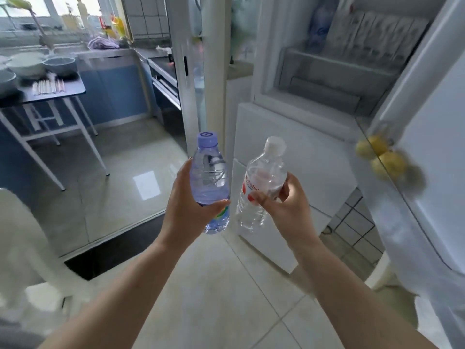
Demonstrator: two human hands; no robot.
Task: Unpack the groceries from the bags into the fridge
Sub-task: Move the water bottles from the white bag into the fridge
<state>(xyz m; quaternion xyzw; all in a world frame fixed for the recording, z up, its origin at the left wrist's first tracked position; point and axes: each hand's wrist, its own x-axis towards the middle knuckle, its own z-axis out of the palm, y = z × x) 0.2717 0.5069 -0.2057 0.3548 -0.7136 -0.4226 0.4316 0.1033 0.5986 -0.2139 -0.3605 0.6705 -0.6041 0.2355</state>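
The left hand (186, 205) grips a blue-tinted water bottle (210, 182). The right hand (284, 205) pinches a clear water bottle (261, 185) before the open fridge (327, 79).

Violet-blue bottle (210, 182), clear bottle (261, 187) — red-lettered label, yellow fruit (382, 157), white fridge (297, 152)

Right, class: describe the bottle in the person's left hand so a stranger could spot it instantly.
Start at the open fridge on the right, then drop to the two hands raised before it. The left hand grips a blue-tinted bottle upright. Its lilac cap sets it apart from the clear, white-capped, red-labelled bottle beside it.
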